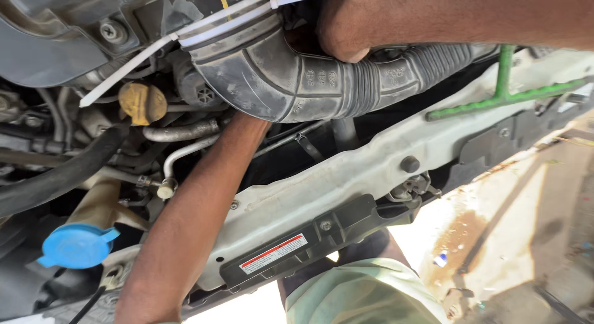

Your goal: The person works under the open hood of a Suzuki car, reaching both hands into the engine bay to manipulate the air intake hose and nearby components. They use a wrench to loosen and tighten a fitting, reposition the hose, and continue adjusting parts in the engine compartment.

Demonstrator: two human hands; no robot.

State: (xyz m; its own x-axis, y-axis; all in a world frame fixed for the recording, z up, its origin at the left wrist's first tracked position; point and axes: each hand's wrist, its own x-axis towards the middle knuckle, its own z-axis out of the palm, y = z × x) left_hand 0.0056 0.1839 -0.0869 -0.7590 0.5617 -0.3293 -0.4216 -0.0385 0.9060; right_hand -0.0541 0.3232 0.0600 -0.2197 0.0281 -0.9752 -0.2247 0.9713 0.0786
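Observation:
A thick black ribbed air intake hose (pixel 291 76) curves across the top of the engine bay. My right hand (pixel 340 28) reaches in from the upper right, its fingers curled over the hose's far side where the smooth elbow meets the ribbed part. My left forearm (pixel 198 200) rises from the lower left and passes under the hose elbow; the hand itself is hidden behind the hose. White zip ties (pixel 229 17) wrap the hose's upper end, with one long tail sticking out to the left.
A yellow filler cap (pixel 142 102) and a blue reservoir cap (pixel 77 245) sit at the left, beside a black rubber hose (pixel 62 175). The white front crossmember (pixel 346 181) carries a black cover with a warning label (pixel 275 253). A green prop rod (pixel 504 92) lies at the right.

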